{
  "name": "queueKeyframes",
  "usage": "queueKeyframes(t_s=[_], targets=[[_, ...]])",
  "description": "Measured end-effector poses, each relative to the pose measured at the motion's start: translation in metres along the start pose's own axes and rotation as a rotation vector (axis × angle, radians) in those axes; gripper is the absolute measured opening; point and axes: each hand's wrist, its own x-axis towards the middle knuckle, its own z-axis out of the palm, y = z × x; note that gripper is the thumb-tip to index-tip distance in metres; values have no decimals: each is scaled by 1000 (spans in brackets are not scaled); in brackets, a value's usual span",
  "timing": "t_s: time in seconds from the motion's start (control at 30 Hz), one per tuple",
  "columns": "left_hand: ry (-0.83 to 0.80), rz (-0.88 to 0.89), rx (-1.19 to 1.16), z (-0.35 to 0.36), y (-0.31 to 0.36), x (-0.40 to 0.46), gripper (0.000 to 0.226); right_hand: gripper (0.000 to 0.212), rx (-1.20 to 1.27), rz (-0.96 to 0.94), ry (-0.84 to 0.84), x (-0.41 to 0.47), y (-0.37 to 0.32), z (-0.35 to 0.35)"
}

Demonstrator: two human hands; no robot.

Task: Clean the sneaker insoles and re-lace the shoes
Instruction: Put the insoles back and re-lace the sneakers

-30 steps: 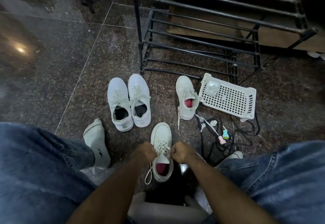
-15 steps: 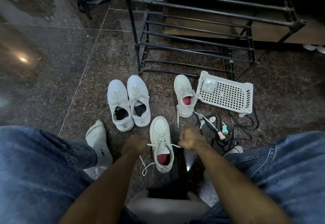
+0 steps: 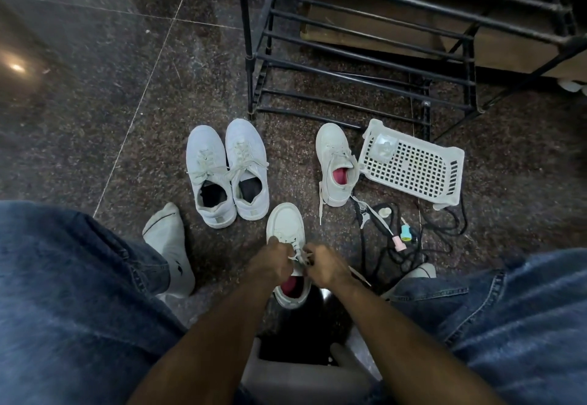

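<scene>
Dark stone floor. Sneaker [image 3: 286, 239] between the feet, toe pointing away; left hand [image 3: 270, 265] and right hand [image 3: 324, 265] each pinch its lace [image 3: 297, 257] above the tongue.

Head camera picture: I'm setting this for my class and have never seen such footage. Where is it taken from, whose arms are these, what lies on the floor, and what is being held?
There is no machine here. A camera worn on a person's head looks down past their jeans-clad knees at a dark stone floor. The left hand and right hand both pinch the laces of the nearest white sneaker, which has a pink insole. Its partner sneaker lies farther off, beside a white plastic basket. A second white pair stands to the left. Black cables lie to the right, and a black shoe rack stands behind.
</scene>
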Motion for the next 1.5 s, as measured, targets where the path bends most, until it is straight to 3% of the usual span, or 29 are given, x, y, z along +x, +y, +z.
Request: queueKeyframes(t_s=[0.1,0.17,0.33,0.5,0.6,0.73,0.9,1.0,1.13,1.27,1.5], targets=[[-72,-51,-315,-2,2,8,11,37,16,-1,34,2,3,4],[-113,-169,-523,-10,-1,10,27,37,38,-15,44,2,3,4],[-206,-181,-645,-12,-2,7,33,35,17,-15,55,1,6,2],[-106,-148,-573,-2,3,4,34,35,-6,13,13,-1,6,4],[-22,-102,-497,1,5,3,22,42,-25,-8,9,-1,5,4],[72,-118,-493,3,2,4,29,43,-4,-22,-6,-1,3,3],[26,-52,-374,1,2,5,27,39,23,-17,2,-2,3,1],[12,-96,-344,1,3,2,28,40,17,11,1,-1,2,2],[76,-220,-407,-2,3,-1,21,24,-9,79,10,-1,2,4],[1,-268,-349,-5,-7,-5,21,23,0,126,-5,-3,3,0],[-20,-192,-218,-16,-13,-10,16,21,-50,106,-72,-5,-2,-17]])
